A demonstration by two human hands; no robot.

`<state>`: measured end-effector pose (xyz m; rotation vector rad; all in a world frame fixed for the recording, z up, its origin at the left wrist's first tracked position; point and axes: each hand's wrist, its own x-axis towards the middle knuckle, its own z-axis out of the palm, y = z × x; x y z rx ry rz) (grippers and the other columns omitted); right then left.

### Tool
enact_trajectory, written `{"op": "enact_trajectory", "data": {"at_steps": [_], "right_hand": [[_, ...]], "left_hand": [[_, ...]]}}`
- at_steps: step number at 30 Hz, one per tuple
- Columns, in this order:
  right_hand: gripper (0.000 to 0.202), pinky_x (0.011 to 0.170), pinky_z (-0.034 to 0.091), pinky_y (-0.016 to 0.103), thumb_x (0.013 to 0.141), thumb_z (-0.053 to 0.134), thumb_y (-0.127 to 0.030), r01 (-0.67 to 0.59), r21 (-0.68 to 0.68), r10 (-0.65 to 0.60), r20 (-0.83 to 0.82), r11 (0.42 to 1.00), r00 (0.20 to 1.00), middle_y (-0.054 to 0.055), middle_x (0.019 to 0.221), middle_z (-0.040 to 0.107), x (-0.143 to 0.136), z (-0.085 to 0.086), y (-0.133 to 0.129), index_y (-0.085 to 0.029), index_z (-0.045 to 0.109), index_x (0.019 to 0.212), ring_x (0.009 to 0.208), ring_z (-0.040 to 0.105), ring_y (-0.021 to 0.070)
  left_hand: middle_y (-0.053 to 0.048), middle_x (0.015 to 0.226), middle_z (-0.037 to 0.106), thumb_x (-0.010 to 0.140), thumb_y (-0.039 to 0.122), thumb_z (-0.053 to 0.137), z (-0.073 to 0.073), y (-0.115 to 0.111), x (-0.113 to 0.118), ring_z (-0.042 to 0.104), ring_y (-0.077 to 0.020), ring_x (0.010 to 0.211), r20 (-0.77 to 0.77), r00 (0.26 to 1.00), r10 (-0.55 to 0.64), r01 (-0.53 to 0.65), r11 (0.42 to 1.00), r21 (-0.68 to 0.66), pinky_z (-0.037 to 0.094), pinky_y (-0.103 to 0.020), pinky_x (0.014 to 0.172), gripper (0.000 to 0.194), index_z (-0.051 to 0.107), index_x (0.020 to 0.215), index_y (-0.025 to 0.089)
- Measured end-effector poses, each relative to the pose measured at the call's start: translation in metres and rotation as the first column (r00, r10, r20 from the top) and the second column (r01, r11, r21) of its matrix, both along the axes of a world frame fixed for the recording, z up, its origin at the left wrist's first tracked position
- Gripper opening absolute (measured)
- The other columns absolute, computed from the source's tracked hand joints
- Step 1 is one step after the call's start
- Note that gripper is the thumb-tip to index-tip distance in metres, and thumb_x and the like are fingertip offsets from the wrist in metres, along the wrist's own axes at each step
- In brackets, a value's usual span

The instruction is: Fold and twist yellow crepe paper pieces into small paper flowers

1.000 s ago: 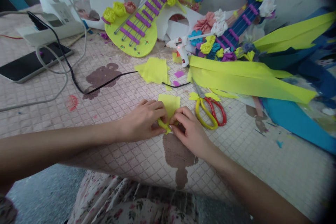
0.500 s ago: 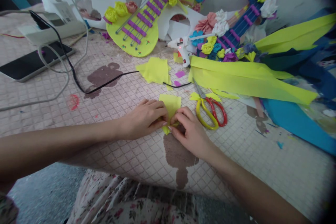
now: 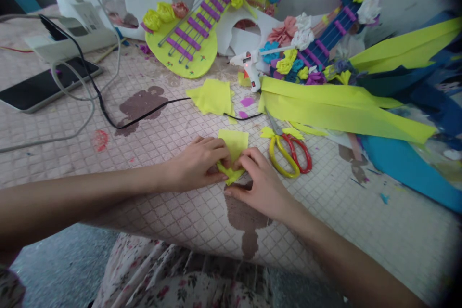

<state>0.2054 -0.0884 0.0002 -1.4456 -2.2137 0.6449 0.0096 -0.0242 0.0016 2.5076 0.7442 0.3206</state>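
Note:
A small piece of yellow crepe paper (image 3: pixel 234 142) lies on the table between my hands, its near end folded and crumpled. My left hand (image 3: pixel 200 161) pinches its left side, thumb below and fingers curled over the edge. On the right side, my right hand (image 3: pixel 262 180) touches the paper with its curled fingers, while its thumb stands apart below the folded end. Right of that hand lie scissors (image 3: pixel 288 154) with one yellow and one red handle loop. Beyond the paper is a stack of yellow paper squares (image 3: pixel 212 96).
A white glue gun (image 3: pixel 250 67) rests behind, its black cord (image 3: pixel 144 115) running left under the squares. Long yellow paper strips (image 3: pixel 335 106) and blue paper (image 3: pixel 404 163) spread rightward. Decorated paper guitars (image 3: pixel 187 43) lean at the back. A phone (image 3: pixel 46 84) and power strip (image 3: pixel 72 33) sit left.
My right thumb has moved down and away from the paper, opening a gap below its fingers. The paper's near end shows more folded over. My left hand has hardly moved.

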Motion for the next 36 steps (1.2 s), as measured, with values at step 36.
{"op": "enact_trajectory", "data": {"at_steps": [36], "right_hand": [[0.013,0.076,0.048,0.034,0.083,0.050,-0.009,0.056,0.009,-0.055,-0.091,0.998,0.994,0.004,0.093,0.049,-0.0003,-0.0034,0.0033,-0.022,0.048,0.081,0.086,0.052,0.0174]], "left_hand": [[-0.004,0.089,0.058,0.083,0.018,0.055,-0.0034,-0.0031,0.0046,0.055,-0.0165,0.083,0.064,0.995,0.081,-0.082,0.997,0.012,0.038,-0.033,0.077,0.005,0.057,0.080,0.015]]}}
